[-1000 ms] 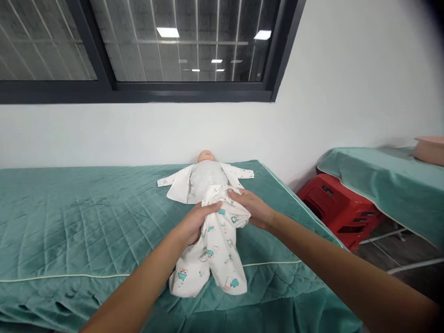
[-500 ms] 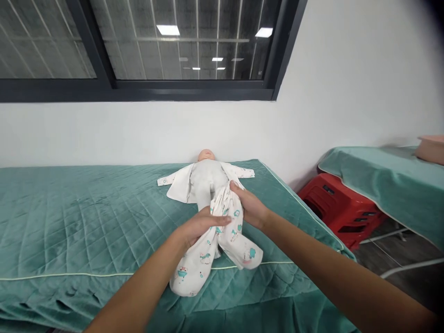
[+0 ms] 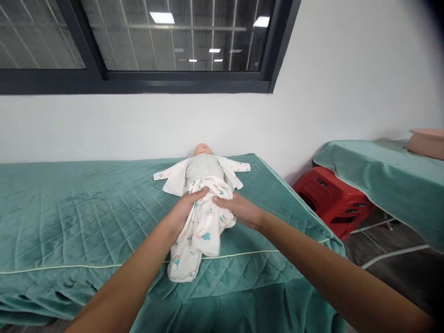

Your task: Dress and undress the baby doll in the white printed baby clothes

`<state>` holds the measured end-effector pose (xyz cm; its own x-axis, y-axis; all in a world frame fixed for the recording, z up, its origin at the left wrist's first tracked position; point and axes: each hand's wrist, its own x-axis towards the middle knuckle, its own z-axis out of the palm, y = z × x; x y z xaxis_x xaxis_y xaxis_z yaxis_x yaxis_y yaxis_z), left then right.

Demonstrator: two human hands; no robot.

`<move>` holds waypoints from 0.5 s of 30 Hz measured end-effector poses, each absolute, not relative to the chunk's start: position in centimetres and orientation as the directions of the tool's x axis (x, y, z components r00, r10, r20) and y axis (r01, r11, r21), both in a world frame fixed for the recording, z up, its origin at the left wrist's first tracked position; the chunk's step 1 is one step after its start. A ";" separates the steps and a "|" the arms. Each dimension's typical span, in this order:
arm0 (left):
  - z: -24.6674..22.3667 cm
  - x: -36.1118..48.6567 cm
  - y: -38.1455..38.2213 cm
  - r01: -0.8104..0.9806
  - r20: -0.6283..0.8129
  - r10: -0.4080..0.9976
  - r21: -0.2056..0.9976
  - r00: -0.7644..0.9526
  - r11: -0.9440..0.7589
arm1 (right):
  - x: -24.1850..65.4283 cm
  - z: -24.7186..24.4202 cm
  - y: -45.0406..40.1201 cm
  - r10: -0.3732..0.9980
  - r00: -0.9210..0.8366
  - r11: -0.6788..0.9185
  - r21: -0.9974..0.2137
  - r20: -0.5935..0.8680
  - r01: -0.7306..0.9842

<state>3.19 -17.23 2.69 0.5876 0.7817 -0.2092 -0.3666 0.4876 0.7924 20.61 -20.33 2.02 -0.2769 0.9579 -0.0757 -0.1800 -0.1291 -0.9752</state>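
Note:
A doll (image 3: 204, 165) lies on its back on the green quilted bed cover (image 3: 104, 208), its head toward the wall. An open white jacket (image 3: 176, 181) with printed sleeves is spread under its body and arms. White printed pants (image 3: 208, 217) cover the doll's lower body, bunched at the top, with the leg ends toward me. My left hand (image 3: 185, 208) grips the left side of the bunched cloth, thumb on top. On the right side my right hand (image 3: 241, 209) is closed on the same pants, thumb across the front. The doll's legs are hidden.
A dark-framed window (image 3: 183, 83) is set in the white wall (image 3: 312, 69). Right of the bed stand a red plastic stool (image 3: 336, 203) and a surface with green cloth (image 3: 388, 171), bearing a pink basin (image 3: 428, 143).
The pants have moved up and left over the doll's legs and hips, their top bunched. Both hands have shifted with the cloth, and the view has tilted slightly.

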 end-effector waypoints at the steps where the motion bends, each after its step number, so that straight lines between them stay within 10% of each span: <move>1: 2.6 3.3 -17.4 -0.364 -0.186 0.783 0.806 0.593 0.467 | 20.6 1.9 -20.0 0.975 -0.214 -0.111 -0.961 -0.057 -0.252; 15: 1.9 3.8 -15.1 0.115 -0.267 0.812 0.963 0.519 0.243 | 21.5 -2.6 -21.4 0.975 -0.118 -0.222 -0.889 -0.190 -0.400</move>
